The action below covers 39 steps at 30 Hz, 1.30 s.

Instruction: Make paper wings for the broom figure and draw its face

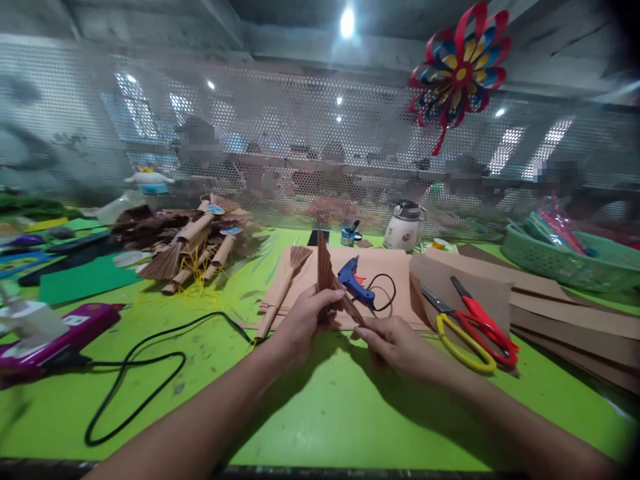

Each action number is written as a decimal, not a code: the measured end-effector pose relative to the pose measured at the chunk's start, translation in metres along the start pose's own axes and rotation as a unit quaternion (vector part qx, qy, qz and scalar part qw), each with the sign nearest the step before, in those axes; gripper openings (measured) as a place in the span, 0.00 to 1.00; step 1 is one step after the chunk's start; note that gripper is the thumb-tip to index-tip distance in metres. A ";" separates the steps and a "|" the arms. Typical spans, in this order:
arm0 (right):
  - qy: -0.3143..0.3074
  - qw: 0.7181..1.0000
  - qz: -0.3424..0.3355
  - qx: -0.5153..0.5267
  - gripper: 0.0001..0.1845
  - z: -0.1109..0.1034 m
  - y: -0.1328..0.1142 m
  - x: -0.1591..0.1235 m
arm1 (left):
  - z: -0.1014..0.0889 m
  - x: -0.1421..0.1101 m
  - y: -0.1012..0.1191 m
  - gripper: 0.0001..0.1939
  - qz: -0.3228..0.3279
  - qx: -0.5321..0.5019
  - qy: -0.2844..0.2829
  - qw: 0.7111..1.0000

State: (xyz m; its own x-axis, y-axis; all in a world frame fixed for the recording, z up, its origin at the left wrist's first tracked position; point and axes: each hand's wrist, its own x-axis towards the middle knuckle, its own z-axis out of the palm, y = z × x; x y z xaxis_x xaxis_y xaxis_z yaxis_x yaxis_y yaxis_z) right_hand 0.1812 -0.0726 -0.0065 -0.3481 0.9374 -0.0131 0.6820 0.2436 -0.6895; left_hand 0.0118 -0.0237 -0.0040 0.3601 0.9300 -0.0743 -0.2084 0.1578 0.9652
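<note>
A strip of brown pleated paper [326, 261] stands upright in my left hand [314, 312], whose thumb and fingers are closed round its lower part. My right hand [393, 341] pinches the other end of the same paper, which slants down between the two hands. Just behind the hands lies a blue glue gun [356, 280] with a red trigger, resting on a stack of light brown paper sheets [395, 267]. Left of my left hand, a small paper broom [280, 293] with a fanned pleated head lies across the edge of the sheets.
Red-handled and yellow-handled scissors [465, 333] lie to the right, near brown paper sheets [565, 320]. A green basket [555, 267] stands at the back right. More paper brooms [195, 247] are piled back left. A black cable [130, 363] loops near a purple power strip [95, 330].
</note>
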 end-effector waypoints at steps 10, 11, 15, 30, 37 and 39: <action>-0.133 0.981 0.010 0.144 0.18 -0.034 0.018 -0.007 | -0.010 0.013 0.001 0.13 0.026 -0.014 0.004 1.000; -0.138 0.976 0.003 0.171 0.16 -0.037 0.018 -0.009 | -0.009 0.013 0.000 0.13 0.028 -0.003 0.002 1.000; -0.141 0.968 -0.009 0.206 0.19 -0.040 0.014 -0.011 | -0.002 0.009 -0.002 0.14 0.047 0.067 -0.005 0.997; 0.021 0.998 -0.048 -0.025 0.14 -0.026 0.023 -0.009 | -0.006 0.011 -0.003 0.11 -0.023 0.236 -0.168 0.957; 0.189 0.981 -0.002 0.049 0.13 -0.040 0.028 -0.007 | -0.006 0.011 -0.007 0.13 0.015 0.140 -0.096 0.985; 0.254 0.957 0.021 0.136 0.15 -0.047 0.031 -0.006 | -0.006 0.012 -0.006 0.15 0.028 0.109 -0.064 0.992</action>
State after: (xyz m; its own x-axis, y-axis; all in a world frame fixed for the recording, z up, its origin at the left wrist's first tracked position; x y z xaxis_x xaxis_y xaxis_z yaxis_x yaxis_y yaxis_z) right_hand 0.2348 -0.0592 0.0059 0.0806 0.9619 0.2612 0.4725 0.1939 -0.8597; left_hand 0.0115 -0.0118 -0.0128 0.4688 0.8833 0.0007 -0.0343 0.0174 0.9993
